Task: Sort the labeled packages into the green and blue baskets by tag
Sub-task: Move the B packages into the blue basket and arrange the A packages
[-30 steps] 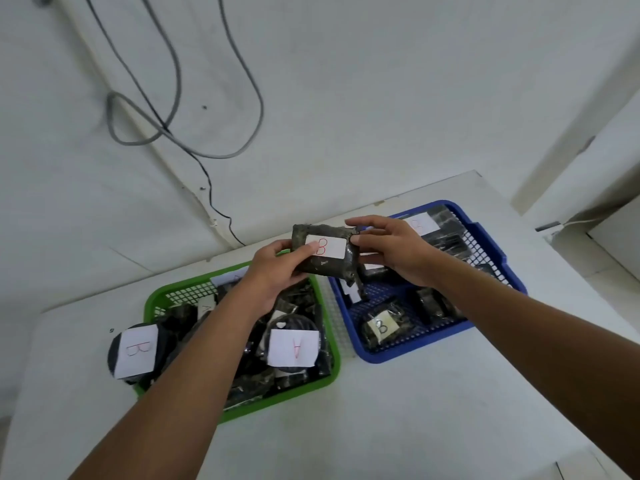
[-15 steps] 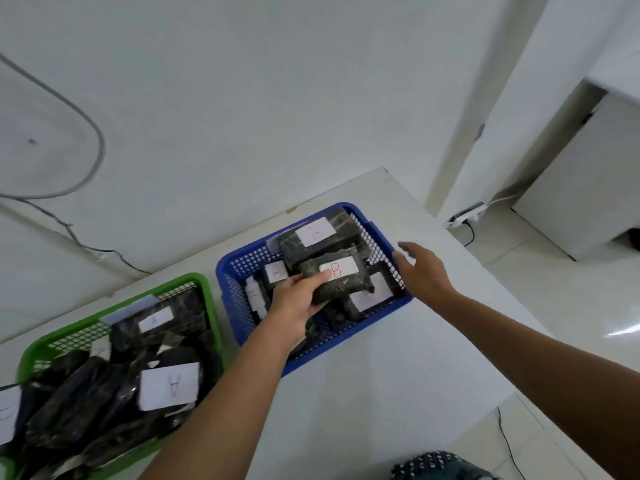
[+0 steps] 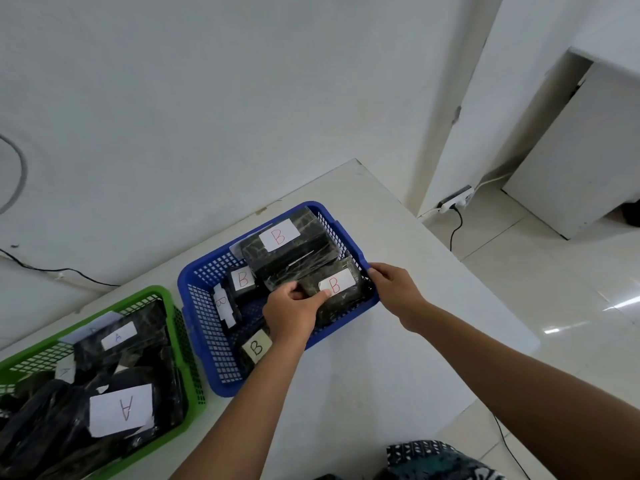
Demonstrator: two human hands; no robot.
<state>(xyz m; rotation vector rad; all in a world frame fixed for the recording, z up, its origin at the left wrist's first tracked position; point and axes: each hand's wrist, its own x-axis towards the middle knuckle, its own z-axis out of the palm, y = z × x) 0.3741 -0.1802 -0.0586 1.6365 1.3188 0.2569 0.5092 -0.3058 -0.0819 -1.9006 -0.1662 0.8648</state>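
Dark plastic-wrapped rectangular package with a white tag marked B in red [image 3: 332, 294]: lies in the right near corner of the blue plastic mesh basket [image 3: 207, 327], resting among other wrapped B packages. Left hand [image 3: 292, 311] has fingers curled on the package's left end, thumb lying on the edge of the tag; it holds the package. Right hand [image 3: 393, 289] touches the basket's right rim, fingers laid over the edge; whether it truly grips the rim I cannot tell.

Handling, as judgement: the package looks like a compact block in glossy film. Likely light to moderate, fairly stiff, the wrap slick under the fingers. The short ends or long sides are best to hold; the paper tag could peel or smudge, so keep off it. Not evidently fragile.

Edges and room: the basket's walls stand up around the package on the right and near side, so it can only go straight down or slide left. A larger wrapped package with a white B tag [image 3: 291, 247] lies just behind it, touching or nearly so. The middle of the basket floor shows open mesh. The green plastic mesh basket [image 3: 162, 296], holding A-tagged packages, sits left, just beside the blue one. The white tabletop [image 3: 398, 375] has free space near and right; its right edge drops off close by.
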